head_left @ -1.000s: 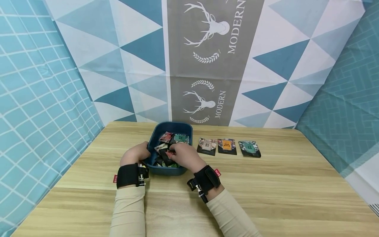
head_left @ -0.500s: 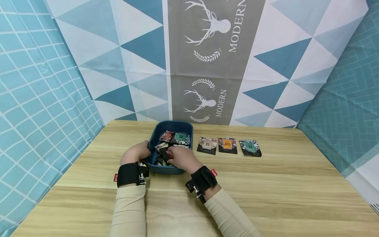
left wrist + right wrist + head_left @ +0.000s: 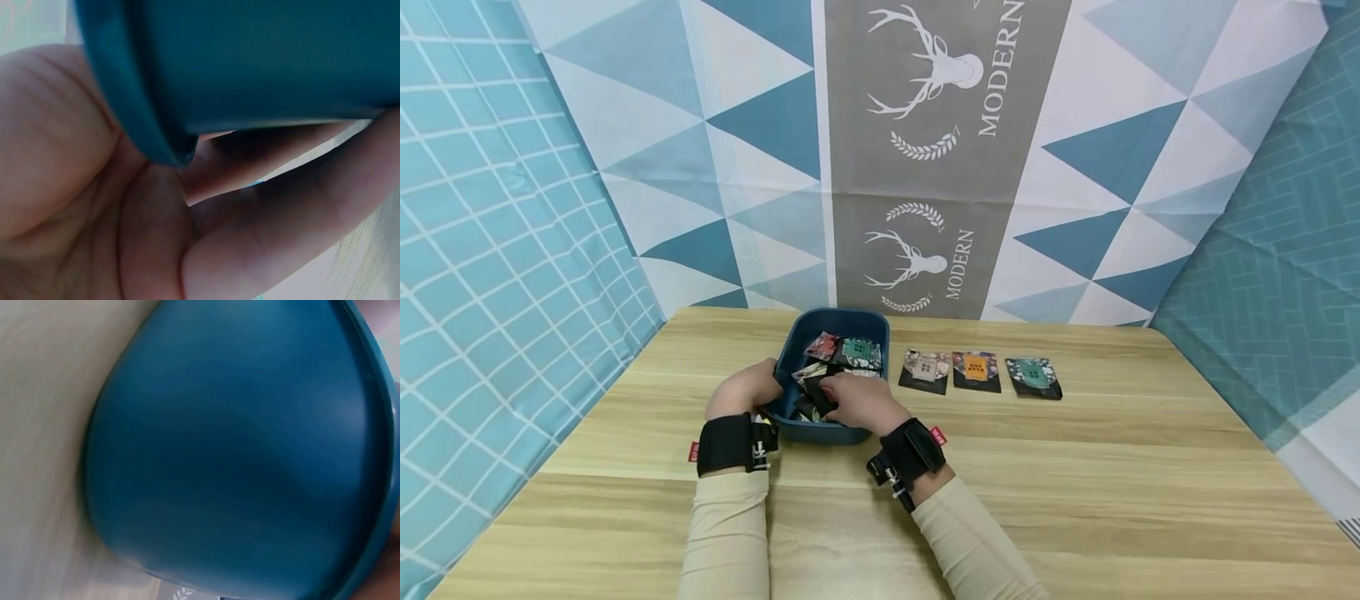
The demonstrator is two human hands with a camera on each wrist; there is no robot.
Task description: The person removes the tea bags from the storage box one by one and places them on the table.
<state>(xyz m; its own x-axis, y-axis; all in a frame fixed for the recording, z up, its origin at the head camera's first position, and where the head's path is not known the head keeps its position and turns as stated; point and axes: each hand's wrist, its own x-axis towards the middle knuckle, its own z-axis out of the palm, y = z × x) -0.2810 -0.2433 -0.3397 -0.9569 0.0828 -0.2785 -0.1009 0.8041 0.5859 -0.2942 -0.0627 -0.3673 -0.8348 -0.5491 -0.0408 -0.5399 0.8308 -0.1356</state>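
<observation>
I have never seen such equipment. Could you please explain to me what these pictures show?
No machine works here: these are a person's two bare hands, with a black band on each wrist. The wide view comes from a camera on the head, looking forward and down. The close views come from a camera on each wrist; both show the outside of a blue bin.

The bin stands on a wooden table and contains packets. To its right, three more lie in a row: a pale packet, an orange packet and a green packet.

The left hand holds the bin by its rim. The right hand reaches inside, at a dark packet; whether it grips it, I cannot tell.
</observation>
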